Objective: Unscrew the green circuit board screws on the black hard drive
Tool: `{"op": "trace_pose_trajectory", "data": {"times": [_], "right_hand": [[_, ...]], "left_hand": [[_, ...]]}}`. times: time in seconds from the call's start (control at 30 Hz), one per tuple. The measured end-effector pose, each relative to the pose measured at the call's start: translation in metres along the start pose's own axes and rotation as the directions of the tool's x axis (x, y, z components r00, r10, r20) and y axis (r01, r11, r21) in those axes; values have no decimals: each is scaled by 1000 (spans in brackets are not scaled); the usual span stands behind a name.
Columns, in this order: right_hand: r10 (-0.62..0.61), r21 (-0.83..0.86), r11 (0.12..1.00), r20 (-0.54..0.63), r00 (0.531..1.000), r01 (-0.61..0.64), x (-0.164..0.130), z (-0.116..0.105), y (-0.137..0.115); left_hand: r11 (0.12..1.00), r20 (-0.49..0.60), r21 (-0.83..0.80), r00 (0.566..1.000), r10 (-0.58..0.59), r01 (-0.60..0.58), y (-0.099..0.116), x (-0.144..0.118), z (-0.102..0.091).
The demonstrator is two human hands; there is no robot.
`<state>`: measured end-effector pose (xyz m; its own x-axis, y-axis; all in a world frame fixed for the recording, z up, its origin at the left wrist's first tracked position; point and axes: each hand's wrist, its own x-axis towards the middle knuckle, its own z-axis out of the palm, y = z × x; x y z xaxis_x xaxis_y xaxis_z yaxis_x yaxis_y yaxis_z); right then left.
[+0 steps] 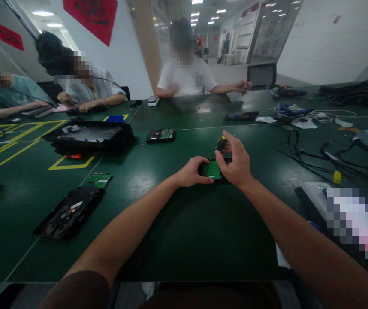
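Note:
A hard drive (212, 170) lies on the green table in front of me, its green circuit board facing up. My left hand (193, 171) grips its left end, thumb and fingers on opposite edges. In my right hand (236, 161) is a screwdriver with a green and yellow handle (221, 142), held upright over the drive's right part. The screwdriver's tip is hidden behind my fingers. Another hard drive (161, 135) rests farther back. To the left lie a black drive casing (71, 212) and a loose green circuit board (99, 180).
A black plastic tray (90, 137) stands at the left on yellow tape marks. Black cables (309, 152) and bundled wires (290, 110) spread over the right side. A dark tool (241, 116) lies at the back. Several people sit around the table, one (187, 77) opposite me.

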<state>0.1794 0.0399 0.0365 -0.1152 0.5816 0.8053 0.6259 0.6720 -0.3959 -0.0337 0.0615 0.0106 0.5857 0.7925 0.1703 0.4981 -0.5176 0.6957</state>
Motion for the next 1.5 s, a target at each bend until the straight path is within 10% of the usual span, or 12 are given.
{"op": "trace_pose_trajectory", "data": {"times": [1.5], "right_hand": [[-1,15,1000,-24,1000,1,-2,3,2]], "left_hand": [[1000,0,-2,1000,-1,1,0,0,0]]}}
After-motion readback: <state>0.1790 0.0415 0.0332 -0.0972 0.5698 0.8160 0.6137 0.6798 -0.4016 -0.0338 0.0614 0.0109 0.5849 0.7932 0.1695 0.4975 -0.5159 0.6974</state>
